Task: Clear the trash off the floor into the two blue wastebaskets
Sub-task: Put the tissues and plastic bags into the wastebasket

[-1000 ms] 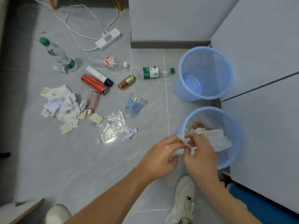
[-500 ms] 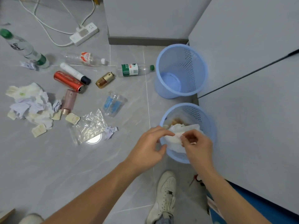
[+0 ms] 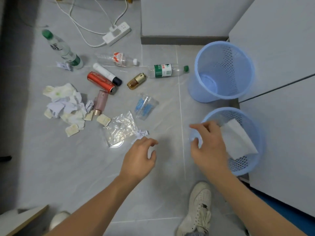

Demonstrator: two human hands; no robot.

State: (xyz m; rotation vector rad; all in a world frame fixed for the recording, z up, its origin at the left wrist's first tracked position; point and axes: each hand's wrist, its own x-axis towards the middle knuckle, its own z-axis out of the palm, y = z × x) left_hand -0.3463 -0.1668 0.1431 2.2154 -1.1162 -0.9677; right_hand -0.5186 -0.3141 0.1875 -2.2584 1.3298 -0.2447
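Left hand: our left hand (image 3: 139, 156) hangs over bare floor (image 3: 68, 167) just short of a small paper scrap (image 3: 141, 133); its fingers are loosely curled and hold nothing.
Right hand: our right hand (image 3: 208, 147) is at the near rim of the near wastebasket (image 3: 245, 166), fingers relaxed and apart; we judge it empty, though the blur at the fingertips leaves some doubt.
Hands, relation: well apart from each other.
Near wastebasket: it holds a white folded tissue (image 3: 237, 142) lying against the inner wall. This counts as done.
Far wastebasket (image 3: 221, 72): upright beyond the near one; we see nothing inside it.
Near trash on floor: a clear plastic bag (image 3: 121, 128) beside the scrap, a clear cup (image 3: 144, 106), small beige packets (image 3: 104, 119).
Middle trash: a heap of crumpled tissue (image 3: 66, 103), a pink bottle (image 3: 100, 102), a red can (image 3: 101, 82), a white tube (image 3: 107, 74), a gold bottle (image 3: 136, 81).
Far trash: three plastic water bottles; the green-labelled one (image 3: 167, 70) lies nearest the far wastebasket.
Progress: early. We judge most items remain on the floor.
Next step, likely: the paper scrap or the plastic bag, being closest to the left hand.
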